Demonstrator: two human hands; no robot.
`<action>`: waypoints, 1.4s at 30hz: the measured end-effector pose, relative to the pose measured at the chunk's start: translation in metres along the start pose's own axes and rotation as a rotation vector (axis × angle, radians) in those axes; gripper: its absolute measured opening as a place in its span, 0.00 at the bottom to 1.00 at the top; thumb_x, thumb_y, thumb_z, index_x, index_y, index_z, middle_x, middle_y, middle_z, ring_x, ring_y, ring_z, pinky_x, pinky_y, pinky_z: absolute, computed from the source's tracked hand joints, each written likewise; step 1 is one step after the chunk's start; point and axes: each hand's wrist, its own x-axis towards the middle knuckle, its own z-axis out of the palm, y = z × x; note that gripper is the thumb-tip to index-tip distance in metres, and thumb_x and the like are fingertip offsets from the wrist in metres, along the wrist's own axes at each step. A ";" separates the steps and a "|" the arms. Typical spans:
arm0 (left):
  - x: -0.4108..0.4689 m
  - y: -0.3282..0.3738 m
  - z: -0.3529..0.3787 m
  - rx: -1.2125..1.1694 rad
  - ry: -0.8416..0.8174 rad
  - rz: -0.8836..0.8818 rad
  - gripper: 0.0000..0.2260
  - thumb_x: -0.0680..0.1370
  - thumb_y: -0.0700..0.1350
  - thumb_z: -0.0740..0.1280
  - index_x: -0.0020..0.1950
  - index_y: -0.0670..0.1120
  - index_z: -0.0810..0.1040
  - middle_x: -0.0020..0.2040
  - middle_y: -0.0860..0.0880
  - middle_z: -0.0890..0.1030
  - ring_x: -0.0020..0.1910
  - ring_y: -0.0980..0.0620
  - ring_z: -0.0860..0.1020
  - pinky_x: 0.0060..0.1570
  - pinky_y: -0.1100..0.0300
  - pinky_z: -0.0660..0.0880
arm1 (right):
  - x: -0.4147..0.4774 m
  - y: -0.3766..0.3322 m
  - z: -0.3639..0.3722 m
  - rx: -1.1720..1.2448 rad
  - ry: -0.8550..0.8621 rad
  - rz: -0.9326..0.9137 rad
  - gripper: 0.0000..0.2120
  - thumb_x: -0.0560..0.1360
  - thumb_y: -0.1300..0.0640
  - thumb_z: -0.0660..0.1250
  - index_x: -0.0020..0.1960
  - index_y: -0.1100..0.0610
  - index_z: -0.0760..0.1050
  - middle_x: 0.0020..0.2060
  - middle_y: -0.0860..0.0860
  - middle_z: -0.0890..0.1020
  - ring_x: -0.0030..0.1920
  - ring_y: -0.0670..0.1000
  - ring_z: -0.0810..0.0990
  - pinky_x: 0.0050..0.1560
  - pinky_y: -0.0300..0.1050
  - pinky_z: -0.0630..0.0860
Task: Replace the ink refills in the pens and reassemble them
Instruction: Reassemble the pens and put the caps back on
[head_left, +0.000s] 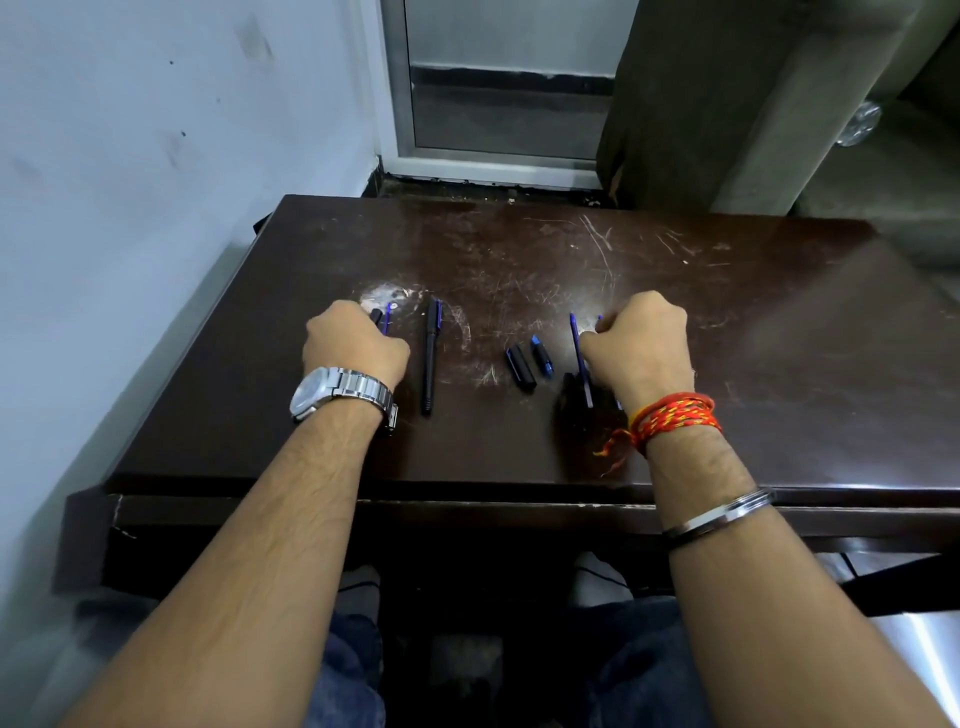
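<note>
My left hand (353, 345) rests on the dark brown table (753, 322) with its fingers curled over a pen and a blue refill (387, 318) whose tips poke out past the knuckles. Just right of it lies a whole black pen (430, 358), pointing away from me. Two short black-and-blue pen pieces (529, 362) lie side by side in the middle. My right hand (641, 345) is closed over more pen parts; a thin blue refill (579, 353) shows along its left edge. What lies under either palm is hidden.
The table's left edge runs close to a white wall (156, 182). Beyond the far edge are a metal-framed door (498, 104) and a curtain (727, 104). My knees show under the near edge.
</note>
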 end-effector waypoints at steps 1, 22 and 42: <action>0.001 -0.001 0.000 0.011 -0.013 -0.017 0.09 0.67 0.38 0.69 0.31 0.43 0.70 0.29 0.46 0.70 0.25 0.47 0.70 0.23 0.61 0.62 | -0.001 -0.001 0.001 -0.006 0.000 -0.025 0.06 0.70 0.61 0.70 0.43 0.63 0.81 0.40 0.59 0.81 0.39 0.57 0.79 0.40 0.41 0.72; -0.035 0.033 0.009 -0.430 -0.169 0.497 0.11 0.75 0.43 0.66 0.32 0.44 0.74 0.25 0.52 0.71 0.24 0.55 0.67 0.25 0.67 0.61 | -0.028 -0.043 0.029 0.974 -0.464 -0.041 0.12 0.78 0.55 0.69 0.37 0.57 0.81 0.30 0.52 0.76 0.28 0.45 0.73 0.28 0.36 0.70; -0.035 0.033 0.029 -0.602 -0.448 0.484 0.07 0.79 0.48 0.63 0.46 0.50 0.80 0.40 0.49 0.83 0.25 0.63 0.70 0.31 0.61 0.66 | -0.012 -0.033 0.017 1.161 0.116 -0.118 0.10 0.80 0.57 0.66 0.41 0.58 0.79 0.26 0.46 0.78 0.29 0.44 0.78 0.39 0.46 0.80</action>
